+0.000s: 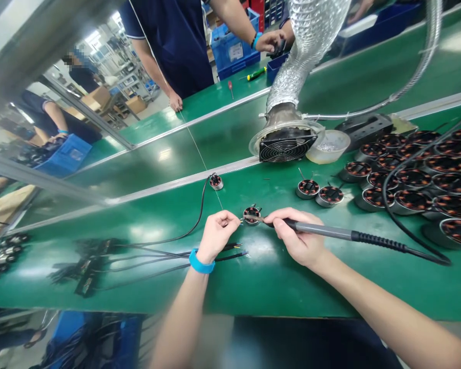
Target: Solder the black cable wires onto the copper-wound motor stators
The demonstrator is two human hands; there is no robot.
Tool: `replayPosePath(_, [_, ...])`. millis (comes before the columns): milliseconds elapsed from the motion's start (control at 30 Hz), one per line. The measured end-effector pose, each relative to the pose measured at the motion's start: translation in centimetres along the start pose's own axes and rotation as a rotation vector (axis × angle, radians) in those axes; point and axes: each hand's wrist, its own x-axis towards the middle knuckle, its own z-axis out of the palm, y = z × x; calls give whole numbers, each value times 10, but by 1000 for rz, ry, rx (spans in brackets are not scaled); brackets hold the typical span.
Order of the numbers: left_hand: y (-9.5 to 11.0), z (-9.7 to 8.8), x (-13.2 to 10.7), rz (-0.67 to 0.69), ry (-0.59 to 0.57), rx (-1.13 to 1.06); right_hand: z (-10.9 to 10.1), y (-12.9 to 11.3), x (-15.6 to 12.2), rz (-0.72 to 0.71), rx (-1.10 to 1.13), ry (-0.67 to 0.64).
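My right hand [301, 241] grips a soldering iron [322, 229] like a pen, its tip pointing left over a small round motor part [251, 215] with copper coils. My left hand [218, 233], with a blue band at the wrist, is closed in a pinch at the left side of that part. Thin solder wire [200, 154] runs down from above into its fingers; short wire ends show at the fingertips. Farther back, another motor part [215, 181] has a black cable [200, 218] attached. Several black cables with stripped ends [240, 253] lie beneath and beside my left wrist.
Many coiled motor parts [411, 200] crowd the right side of the green bench [292, 292]. A fume extractor with a fan grille [288, 146] hangs behind the work, beside a white bowl [329, 146]. Across the bench stands a co-worker [169, 46] near a green screwdriver [256, 74].
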Motion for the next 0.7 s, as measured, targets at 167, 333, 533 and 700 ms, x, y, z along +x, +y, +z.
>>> replayPosePath(167, [-1,0,1,-14,-5,-5,2,-1,1,-52,-25,-43])
replayPosePath(333, [0,0,2,-27,-3,-4,3,-1,2,-82,-38,-81])
replayPosePath(533, [0,0,2,-21,-6,-10,5,1,1,-109,-12,-115])
replayPosePath(700, [3,1,1,-17,-10,0,6,0,2,-119,-2,-147])
